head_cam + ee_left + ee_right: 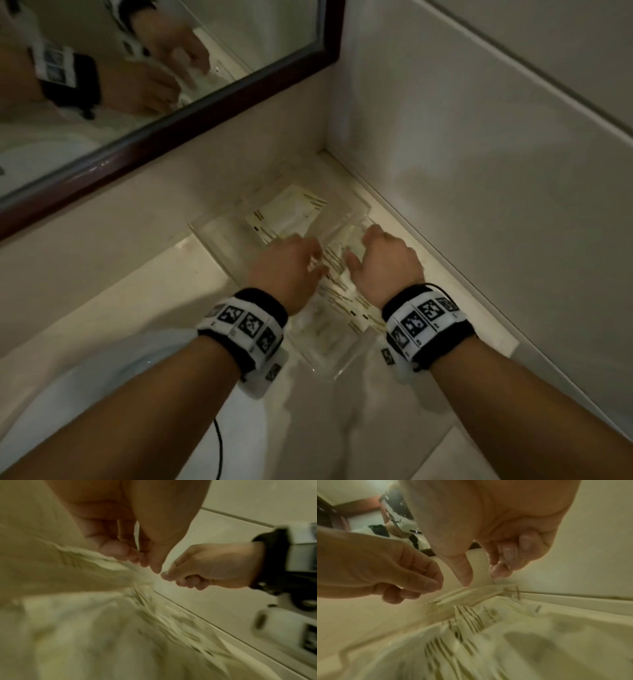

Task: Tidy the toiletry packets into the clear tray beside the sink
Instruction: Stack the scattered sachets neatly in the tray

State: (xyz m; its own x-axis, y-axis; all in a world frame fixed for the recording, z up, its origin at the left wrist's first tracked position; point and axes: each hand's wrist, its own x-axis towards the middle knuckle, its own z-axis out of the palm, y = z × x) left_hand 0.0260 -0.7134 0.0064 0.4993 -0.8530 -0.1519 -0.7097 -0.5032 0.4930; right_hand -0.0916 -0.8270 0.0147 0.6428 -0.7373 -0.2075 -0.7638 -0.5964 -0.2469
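Packets bear gold stripes; print unreadable. Left hand and right hand hover curled above them in the clear tray; grip unclear. Mirror beyond.

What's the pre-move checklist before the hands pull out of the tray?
1. Clear tray sits flat on the counter: ok.
2. Packets inside the tray walls: ok for those visible.
3. Left hand free of packets: cannot tell, blurred.
4. Right hand free of packets: cannot tell; fingers curled over the pile.
5. Packets stacked neatly: not ok, they lie overlapping and askew.
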